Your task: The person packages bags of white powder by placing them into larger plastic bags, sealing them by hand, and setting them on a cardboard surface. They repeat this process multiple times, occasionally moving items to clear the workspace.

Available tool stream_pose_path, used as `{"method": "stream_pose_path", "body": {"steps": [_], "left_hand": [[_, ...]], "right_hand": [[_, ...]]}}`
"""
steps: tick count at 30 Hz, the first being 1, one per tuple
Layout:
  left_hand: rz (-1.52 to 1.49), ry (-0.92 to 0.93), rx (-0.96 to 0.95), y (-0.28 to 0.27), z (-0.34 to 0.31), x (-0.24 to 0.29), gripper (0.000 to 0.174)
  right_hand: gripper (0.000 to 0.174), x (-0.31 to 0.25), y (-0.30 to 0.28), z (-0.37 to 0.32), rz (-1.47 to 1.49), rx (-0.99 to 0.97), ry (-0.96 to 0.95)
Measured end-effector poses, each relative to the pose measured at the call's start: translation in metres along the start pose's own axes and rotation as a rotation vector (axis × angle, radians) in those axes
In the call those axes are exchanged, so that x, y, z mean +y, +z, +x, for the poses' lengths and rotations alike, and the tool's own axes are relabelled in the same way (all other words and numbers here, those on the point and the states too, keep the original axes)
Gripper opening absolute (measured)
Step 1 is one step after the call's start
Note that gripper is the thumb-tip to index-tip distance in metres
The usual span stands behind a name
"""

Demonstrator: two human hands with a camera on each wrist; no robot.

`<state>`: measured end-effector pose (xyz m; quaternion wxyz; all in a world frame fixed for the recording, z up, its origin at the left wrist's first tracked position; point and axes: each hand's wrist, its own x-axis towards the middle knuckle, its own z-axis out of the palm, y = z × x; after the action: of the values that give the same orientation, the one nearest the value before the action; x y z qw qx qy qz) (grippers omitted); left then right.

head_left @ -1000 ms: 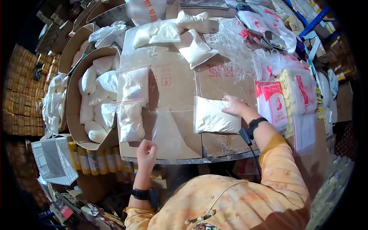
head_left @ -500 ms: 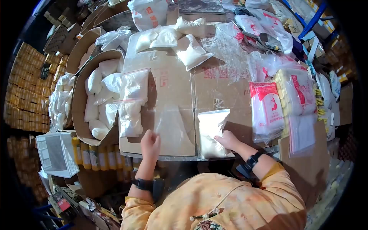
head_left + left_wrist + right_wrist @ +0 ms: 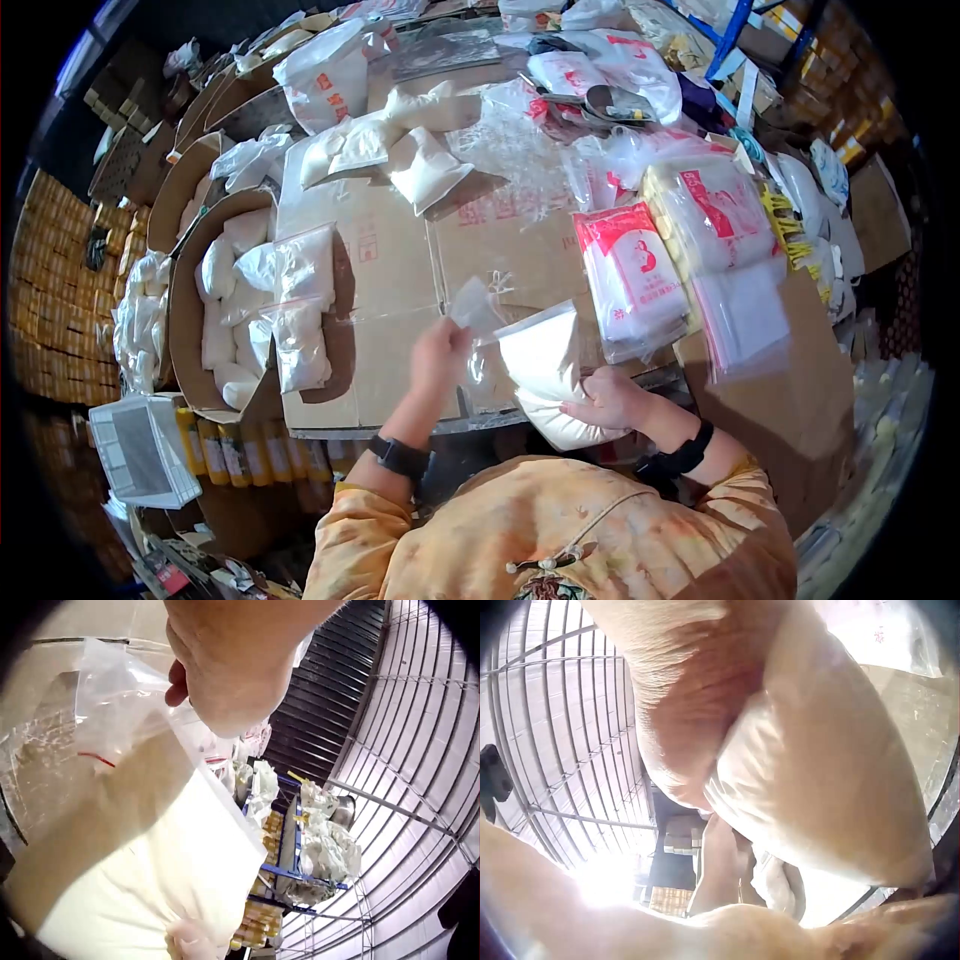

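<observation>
My right hand [image 3: 612, 400] grips the side of a clear plastic bag of white powder [image 3: 540, 350], its thumb pressing creases into the film. The bag is tilted at the table's front edge, its lower end hanging past it; its full body also shows in the right wrist view. My left hand [image 3: 438, 358], blurred, pinches an unfilled clear zip bag [image 3: 475, 308] just left of the powder bag. In the left wrist view this zip bag [image 3: 112, 697], with a red seal line, overlaps the top of the powder bag [image 3: 165, 862]; the left fingertips are partly hidden.
Cardboard [image 3: 385, 270] covers the table. Two filled zip bags [image 3: 303, 300] lie at its left, beside a carton [image 3: 185, 340] of white bags. More powder bags [image 3: 425, 170] lie at the back. Red-and-white printed bags [image 3: 630, 275] are stacked at the right.
My right hand has drawn the powder bag from the cardboard to the front edge and tipped it up. My left hand has moved right and lifted the unfilled zip bag off the table.
</observation>
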<state>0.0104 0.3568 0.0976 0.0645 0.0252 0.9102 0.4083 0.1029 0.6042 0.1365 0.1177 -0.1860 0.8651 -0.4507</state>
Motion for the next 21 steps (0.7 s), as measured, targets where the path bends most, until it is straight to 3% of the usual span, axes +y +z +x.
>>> {"method": "stream_pose_path", "body": {"steps": [2,4,6,7,10,11,14,15,18,19,21], "left_hand": [[0.016,0.024,-0.073,0.007,-0.005,0.012,0.019],[0.065,0.089,-0.122,0.019,-0.008,0.01,0.019],[0.143,0.125,-0.143,0.036,-0.008,-0.001,0.021],[0.25,0.126,-0.169,0.052,-0.008,-0.02,0.021],[0.374,0.045,-0.297,0.086,-0.008,-0.066,0.02],[0.341,0.089,-0.27,0.095,-0.009,-0.087,0.019],[0.313,-0.039,-0.286,0.096,-0.011,-0.092,0.016],[0.286,-0.086,-0.246,0.091,-0.01,-0.081,0.019],[0.163,0.018,-0.023,0.101,0.003,-0.094,0.023],[0.156,0.04,0.016,0.104,0.009,-0.098,0.022],[0.163,-0.129,-0.115,0.109,0.026,-0.107,0.019]], "right_hand": [[0.033,0.0,0.002,0.002,-0.102,-0.156,0.082],[0.037,0.028,0.02,0.009,-0.109,-0.231,0.018],[0.035,0.035,0.025,0.026,-0.107,-0.255,0.054],[0.033,0.073,0.052,0.032,-0.079,-0.227,0.027],[0.033,0.121,0.095,0.045,-0.257,-0.268,0.217],[0.038,0.115,0.093,0.052,-0.215,-0.27,0.451],[0.048,0.091,0.087,0.059,-0.025,0.162,0.536],[0.056,0.092,0.089,0.063,0.0,0.201,0.515],[0.052,0.12,0.115,0.083,0.225,0.292,0.604],[0.04,0.13,0.126,0.088,0.205,0.329,0.599],[0.031,0.127,0.124,0.093,0.24,0.308,0.647]]}}
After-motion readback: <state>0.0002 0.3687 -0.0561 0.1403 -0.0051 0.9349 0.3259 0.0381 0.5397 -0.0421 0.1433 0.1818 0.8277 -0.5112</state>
